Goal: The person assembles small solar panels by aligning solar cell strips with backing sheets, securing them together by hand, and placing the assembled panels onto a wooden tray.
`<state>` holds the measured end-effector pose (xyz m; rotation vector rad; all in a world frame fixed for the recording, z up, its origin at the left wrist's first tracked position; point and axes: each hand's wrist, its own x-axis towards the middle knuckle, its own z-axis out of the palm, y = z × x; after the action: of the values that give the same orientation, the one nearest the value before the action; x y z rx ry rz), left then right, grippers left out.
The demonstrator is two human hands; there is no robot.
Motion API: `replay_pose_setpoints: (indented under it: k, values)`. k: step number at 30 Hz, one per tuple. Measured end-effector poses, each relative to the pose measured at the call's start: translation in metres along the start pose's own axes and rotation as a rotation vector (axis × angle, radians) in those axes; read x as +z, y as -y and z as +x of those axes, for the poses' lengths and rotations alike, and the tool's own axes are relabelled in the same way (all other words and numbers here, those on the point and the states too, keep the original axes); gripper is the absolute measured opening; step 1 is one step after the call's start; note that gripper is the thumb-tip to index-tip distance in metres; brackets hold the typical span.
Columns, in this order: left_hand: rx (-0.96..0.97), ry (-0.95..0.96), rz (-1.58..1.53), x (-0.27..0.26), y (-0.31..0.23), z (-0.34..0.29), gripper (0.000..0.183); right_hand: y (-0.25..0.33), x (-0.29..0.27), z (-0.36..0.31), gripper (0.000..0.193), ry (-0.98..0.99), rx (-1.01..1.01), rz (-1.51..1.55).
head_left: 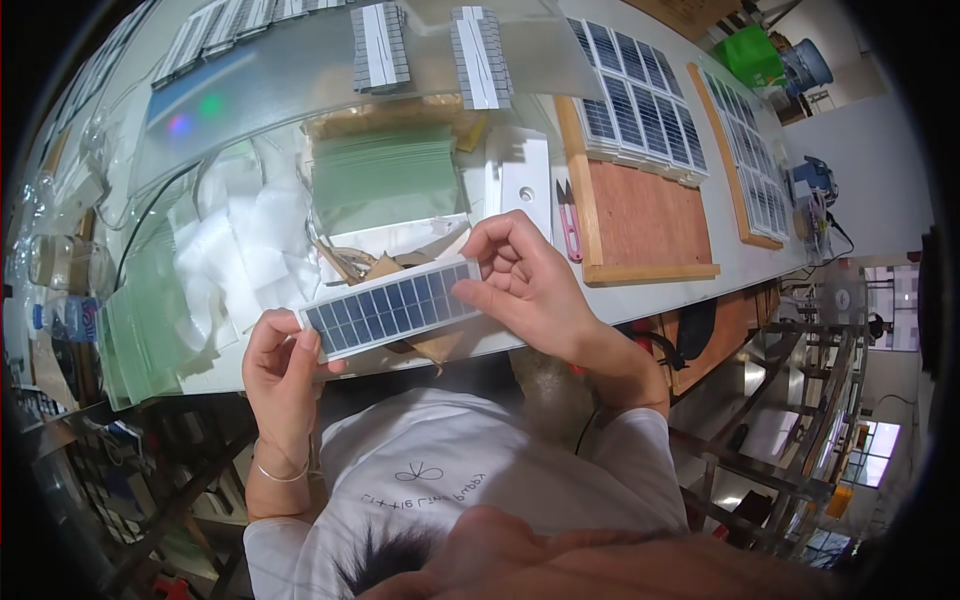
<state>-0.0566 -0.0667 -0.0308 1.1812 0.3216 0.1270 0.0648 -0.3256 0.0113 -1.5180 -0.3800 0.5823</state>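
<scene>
A long, narrow solar panel [385,310] with dark blue cells and a white border is held between my two hands, just over the table's front edge. My left hand [283,362] pinches its left end between thumb and fingers. At the other end, my right hand [525,285] grips the panel with the thumb on top and fingers curled behind. The panel tilts, its right end higher in the picture. Behind it lie torn brown paper pieces [350,262] and a stack of greenish sheets [385,175].
White film pieces [240,235] lie left of the stack, with more green sheets [150,330] at the table's left edge. Small pink-handled snips [570,225] rest beside a wooden tray [650,215] stacked with solar panels [645,100]. A raised translucent board [330,85] spans the back.
</scene>
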Motion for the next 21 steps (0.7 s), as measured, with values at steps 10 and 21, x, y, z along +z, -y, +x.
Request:
replay_pose_setpoints:
  k: [10,21]
  values:
    - [0.076,-0.010,0.044,0.001,0.009,-0.004,0.007,-0.004,-0.006,0.001,0.037,0.025,0.069,0.127]
    - [-0.168,0.101,0.101,0.007,0.001,0.000,0.044,-0.004,-0.011,0.000,0.037,0.144,0.094,-0.443]
